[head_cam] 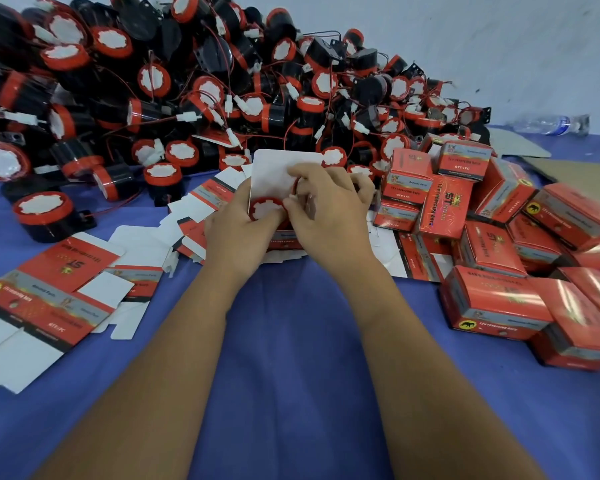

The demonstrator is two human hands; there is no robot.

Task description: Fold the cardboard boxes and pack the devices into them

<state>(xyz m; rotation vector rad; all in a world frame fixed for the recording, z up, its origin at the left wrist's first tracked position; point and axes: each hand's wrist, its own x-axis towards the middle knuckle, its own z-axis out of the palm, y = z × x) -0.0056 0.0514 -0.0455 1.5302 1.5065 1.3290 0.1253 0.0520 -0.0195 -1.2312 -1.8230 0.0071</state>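
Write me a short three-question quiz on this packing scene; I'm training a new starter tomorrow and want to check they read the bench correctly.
1. True or false: the open box between the hands already has its top flap closed.
2. Where do the finished boxes lie?
A. on the person's left
B. on the person's right
C. behind the device pile
3. What lies flat on the blue cloth to the person's left?

Key
1. False: the white flap stands up, and the left hand and right hand are seating a red-capped device in the opening.
2. B
3. Unfolded box blanks.
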